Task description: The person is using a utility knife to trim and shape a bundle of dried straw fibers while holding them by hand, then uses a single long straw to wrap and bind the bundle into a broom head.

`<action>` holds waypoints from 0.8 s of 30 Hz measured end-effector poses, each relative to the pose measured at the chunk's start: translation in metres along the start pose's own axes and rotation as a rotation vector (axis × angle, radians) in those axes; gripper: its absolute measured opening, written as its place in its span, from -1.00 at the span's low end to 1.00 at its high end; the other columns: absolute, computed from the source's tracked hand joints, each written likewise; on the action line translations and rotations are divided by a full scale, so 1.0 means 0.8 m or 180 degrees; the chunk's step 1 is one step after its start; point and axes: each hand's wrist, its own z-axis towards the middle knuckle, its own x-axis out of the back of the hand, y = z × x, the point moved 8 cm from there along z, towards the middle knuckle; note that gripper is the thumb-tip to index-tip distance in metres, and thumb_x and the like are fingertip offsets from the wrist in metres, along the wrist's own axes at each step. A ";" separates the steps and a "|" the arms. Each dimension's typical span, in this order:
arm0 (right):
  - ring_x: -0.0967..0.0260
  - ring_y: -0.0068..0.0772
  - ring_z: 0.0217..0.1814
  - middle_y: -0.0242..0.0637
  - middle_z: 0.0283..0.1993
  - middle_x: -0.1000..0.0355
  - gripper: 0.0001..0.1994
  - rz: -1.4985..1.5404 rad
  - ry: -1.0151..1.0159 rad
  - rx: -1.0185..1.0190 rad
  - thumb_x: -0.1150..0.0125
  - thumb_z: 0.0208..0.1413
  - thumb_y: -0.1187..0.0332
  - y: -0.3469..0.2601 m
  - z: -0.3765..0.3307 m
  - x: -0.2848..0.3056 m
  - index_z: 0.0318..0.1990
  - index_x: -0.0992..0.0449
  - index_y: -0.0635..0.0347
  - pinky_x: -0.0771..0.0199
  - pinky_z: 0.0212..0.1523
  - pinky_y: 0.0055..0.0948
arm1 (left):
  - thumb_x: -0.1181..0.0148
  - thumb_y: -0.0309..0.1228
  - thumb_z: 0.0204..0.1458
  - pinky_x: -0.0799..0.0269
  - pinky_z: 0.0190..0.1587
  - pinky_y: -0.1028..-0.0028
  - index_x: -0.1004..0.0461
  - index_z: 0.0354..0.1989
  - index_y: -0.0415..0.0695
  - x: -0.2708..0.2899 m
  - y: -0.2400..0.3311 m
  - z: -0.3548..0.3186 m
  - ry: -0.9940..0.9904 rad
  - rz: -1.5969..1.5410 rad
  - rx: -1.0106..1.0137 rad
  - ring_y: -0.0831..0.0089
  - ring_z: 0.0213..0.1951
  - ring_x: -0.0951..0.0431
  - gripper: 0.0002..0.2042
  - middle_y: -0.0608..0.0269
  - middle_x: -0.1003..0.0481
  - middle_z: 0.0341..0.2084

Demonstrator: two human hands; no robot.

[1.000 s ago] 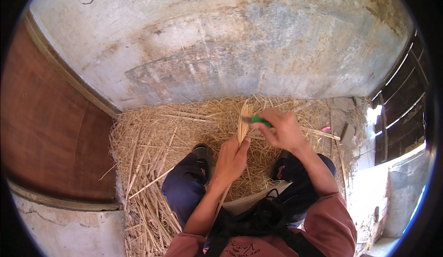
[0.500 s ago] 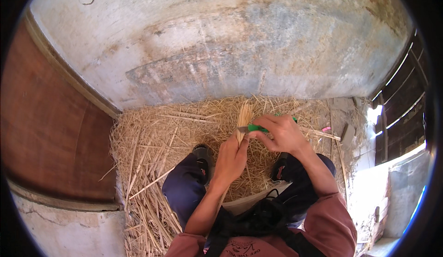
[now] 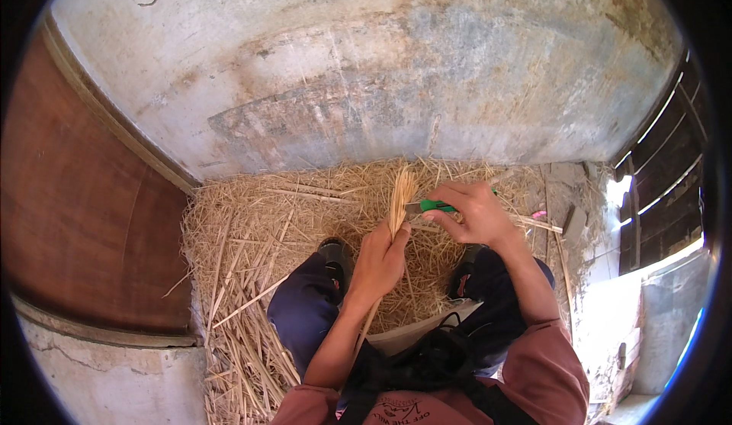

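Several light, brittle straw stalks (image 3: 399,196) are clenched in the left hand (image 3: 379,261) just below their splayed tips, where the green-handled knife (image 3: 427,207), gripped in the right hand (image 3: 474,213), is applied.

Two hands (image 3: 381,261) — one straw bundle (image 3: 400,196), one green-handled knife (image 3: 431,206), seemingly.

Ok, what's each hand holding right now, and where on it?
The left hand grips a bundle of straw stalks around its middle, tips upward. The right hand holds a green-handled cutter by its handle, blade end toward the bundle.
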 end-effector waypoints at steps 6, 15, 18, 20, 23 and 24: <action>-0.58 -0.08 -0.40 -0.17 -0.34 -0.59 -0.77 -0.0301 0.0575 -0.0434 -0.40 0.22 0.19 0.029 -0.001 0.013 -0.20 -0.66 0.17 -0.52 -0.44 -0.24 | 0.00 -0.25 0.44 -0.28 -0.62 0.43 -0.31 -0.32 -0.16 -0.013 0.002 -0.005 -0.0341 -0.0444 0.0297 0.53 -0.72 -0.39 -0.71 0.38 -0.30 -0.70; -0.58 -0.10 -0.41 -0.19 -0.31 -0.61 -0.79 0.0207 0.0079 -0.0102 -0.43 0.19 0.21 0.009 0.001 0.019 -0.21 -0.67 0.16 -0.52 -0.44 -0.25 | -0.02 -0.28 0.43 -0.33 -0.60 0.40 -0.25 -0.40 -0.11 -0.015 -0.015 0.001 -0.0602 -0.1250 0.0381 0.54 -0.71 -0.37 -0.69 0.41 -0.22 -0.68; -0.59 -0.10 -0.41 -0.20 -0.31 -0.62 -0.78 -0.0041 -0.0017 -0.0100 -0.43 0.18 0.20 0.004 0.000 0.005 -0.21 -0.67 0.16 -0.52 -0.44 -0.25 | -0.01 -0.29 0.43 -0.35 -0.59 0.40 -0.23 -0.44 -0.10 -0.015 -0.004 -0.001 -0.0606 -0.1288 0.0368 0.53 -0.71 -0.36 -0.67 0.41 -0.22 -0.67; -0.59 -0.10 -0.41 -0.19 -0.30 -0.62 -0.79 -0.0151 0.0164 -0.0223 -0.43 0.19 0.21 0.012 -0.001 0.010 -0.20 -0.67 0.16 -0.52 -0.43 -0.25 | -0.01 -0.29 0.43 -0.34 -0.59 0.40 -0.22 -0.44 -0.09 -0.017 -0.009 -0.001 -0.0644 -0.1277 0.0386 0.53 -0.71 -0.35 -0.67 0.41 -0.21 -0.67; -0.60 -0.11 -0.40 -0.18 -0.28 -0.63 -0.79 -0.0352 0.0632 -0.0499 -0.42 0.20 0.21 0.034 0.001 0.025 -0.19 -0.67 0.16 -0.53 -0.42 -0.25 | -0.01 -0.29 0.43 -0.34 -0.59 0.41 -0.21 -0.44 -0.09 -0.021 -0.008 -0.004 -0.0702 -0.1202 0.0409 0.53 -0.71 -0.34 -0.67 0.42 -0.20 -0.67; -0.60 -0.11 -0.40 -0.17 -0.27 -0.63 -0.79 -0.0424 0.0821 -0.0608 -0.42 0.20 0.22 0.040 0.001 0.031 -0.18 -0.68 0.16 -0.54 -0.41 -0.26 | -0.01 -0.28 0.43 -0.34 -0.59 0.41 -0.21 -0.44 -0.09 -0.022 -0.007 -0.005 -0.0722 -0.1167 0.0419 0.53 -0.71 -0.34 -0.67 0.42 -0.20 -0.67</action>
